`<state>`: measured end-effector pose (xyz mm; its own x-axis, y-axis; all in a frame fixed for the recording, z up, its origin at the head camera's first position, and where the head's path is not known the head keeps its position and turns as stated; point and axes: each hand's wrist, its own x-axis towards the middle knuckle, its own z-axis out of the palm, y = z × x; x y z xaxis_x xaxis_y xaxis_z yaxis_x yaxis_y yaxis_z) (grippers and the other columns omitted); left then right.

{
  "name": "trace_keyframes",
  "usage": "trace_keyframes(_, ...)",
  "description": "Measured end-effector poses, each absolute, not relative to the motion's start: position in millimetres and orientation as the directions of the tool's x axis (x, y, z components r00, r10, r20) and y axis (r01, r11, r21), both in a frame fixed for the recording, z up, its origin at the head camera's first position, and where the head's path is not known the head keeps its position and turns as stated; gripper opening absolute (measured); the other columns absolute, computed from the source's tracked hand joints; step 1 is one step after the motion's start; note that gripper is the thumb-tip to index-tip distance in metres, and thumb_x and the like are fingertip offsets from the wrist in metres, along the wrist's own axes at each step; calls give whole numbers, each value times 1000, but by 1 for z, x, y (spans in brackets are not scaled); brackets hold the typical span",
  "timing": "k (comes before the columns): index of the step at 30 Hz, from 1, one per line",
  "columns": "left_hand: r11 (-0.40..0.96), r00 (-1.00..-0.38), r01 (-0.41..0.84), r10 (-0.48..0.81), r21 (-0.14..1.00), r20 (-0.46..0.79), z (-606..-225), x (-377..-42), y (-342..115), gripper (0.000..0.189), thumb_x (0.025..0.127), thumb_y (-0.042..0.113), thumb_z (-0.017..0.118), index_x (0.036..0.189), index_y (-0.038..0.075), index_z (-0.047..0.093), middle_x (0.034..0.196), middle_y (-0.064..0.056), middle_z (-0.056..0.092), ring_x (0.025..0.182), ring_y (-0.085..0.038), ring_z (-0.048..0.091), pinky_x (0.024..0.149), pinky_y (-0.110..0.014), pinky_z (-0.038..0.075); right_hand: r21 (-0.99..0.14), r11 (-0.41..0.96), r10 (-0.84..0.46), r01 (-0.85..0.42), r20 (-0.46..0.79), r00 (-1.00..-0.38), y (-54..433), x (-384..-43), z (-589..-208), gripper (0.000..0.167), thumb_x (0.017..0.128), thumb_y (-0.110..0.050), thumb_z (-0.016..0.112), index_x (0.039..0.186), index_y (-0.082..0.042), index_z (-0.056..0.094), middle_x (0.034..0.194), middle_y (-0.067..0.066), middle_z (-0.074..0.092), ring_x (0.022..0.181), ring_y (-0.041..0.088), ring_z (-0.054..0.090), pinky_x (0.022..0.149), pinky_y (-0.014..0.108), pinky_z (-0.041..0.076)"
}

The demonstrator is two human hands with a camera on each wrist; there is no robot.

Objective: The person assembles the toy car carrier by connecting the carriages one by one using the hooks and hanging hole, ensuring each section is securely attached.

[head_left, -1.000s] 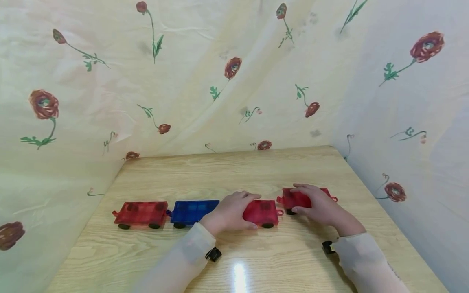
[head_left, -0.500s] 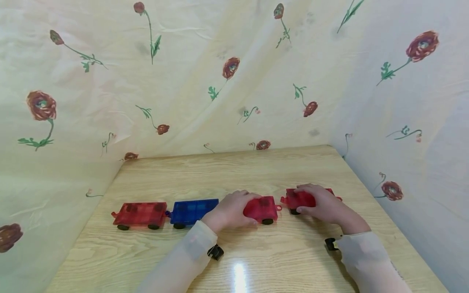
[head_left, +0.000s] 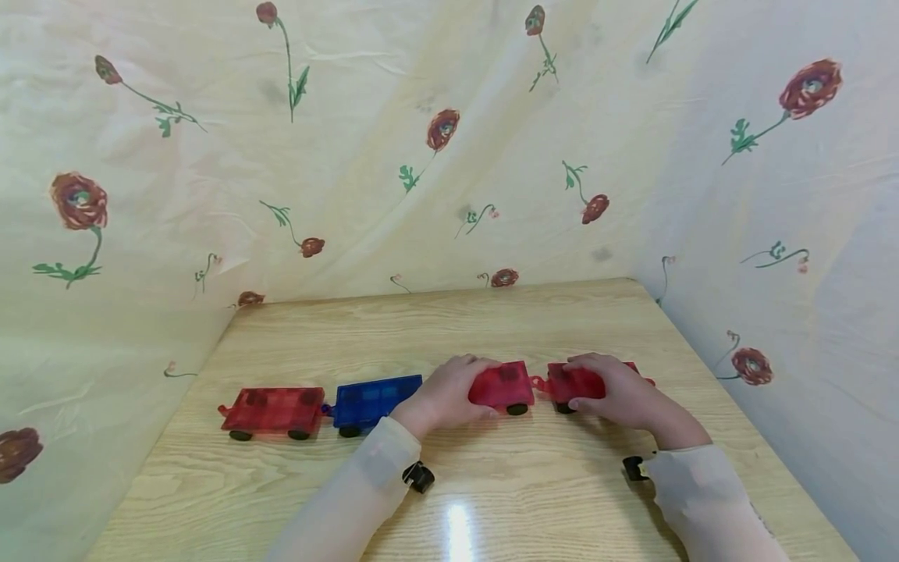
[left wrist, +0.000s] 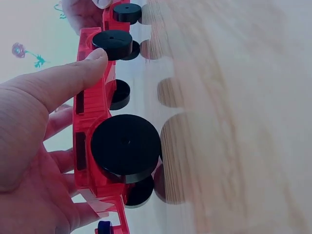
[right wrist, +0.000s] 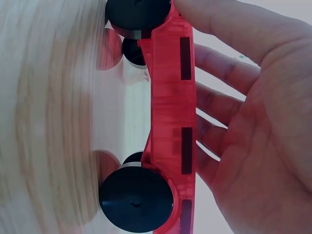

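My left hand [head_left: 449, 398] grips a translucent red toy train wagon [head_left: 509, 386] from above. In the left wrist view, the thumb presses this wagon's side [left wrist: 92, 109] by a black wheel, and the fingers lie along its far side. My right hand [head_left: 621, 398] holds a second red wagon [head_left: 579, 382] the same way, covering much of its right end. Between the two, the hook [head_left: 539, 383] of the right wagon meets the left wagon's end; whether they are linked cannot be told. Behind my left hand, a blue wagon [head_left: 375, 400] is partly hidden.
A third red wagon [head_left: 275, 410] stands at the left, joined end to end with the blue one. All are on a wooden table [head_left: 435, 328], enclosed by flower-printed cloth [head_left: 351, 156]. Each wrist wears a small black camera [head_left: 419, 476].
My left hand has shifted its red wagon away from me, up to the right wagon's hook, and the blue wagon has turned slightly with it. My right hand moved slightly right, then stayed.
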<state>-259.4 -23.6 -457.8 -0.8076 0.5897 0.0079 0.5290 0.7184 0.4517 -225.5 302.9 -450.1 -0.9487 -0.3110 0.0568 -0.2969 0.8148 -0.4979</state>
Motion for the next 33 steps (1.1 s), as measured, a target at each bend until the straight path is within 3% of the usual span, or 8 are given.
trace_keyframes(11,717,-813,520,583,464,10,-457,-260,-21,82,88,47,84,158,34,45,143,1,55,128,-21,52,101,-44,53,-503,809,-316,-304,64,-947,301,-226,-450,64,86,-32,89,143,-15,63,146,18,58,132,45,51,100,63,51)
trace_keyframes(21,704,-803,528,596,476,9,-459,-262,-19,80,87,48,84,157,37,46,141,3,56,126,-20,52,96,-40,55,-506,812,-309,-292,53,-950,302,-229,-456,65,86,-34,89,143,-17,64,148,16,56,136,45,49,102,64,49)
trace_keyframes(33,716,-806,529,592,456,6,-459,-264,-18,80,88,50,82,158,37,45,146,3,54,131,-22,50,101,-45,54,-510,811,-308,-287,46,-950,302,-231,-456,66,86,-32,90,144,-18,63,149,16,56,138,45,47,104,65,47)
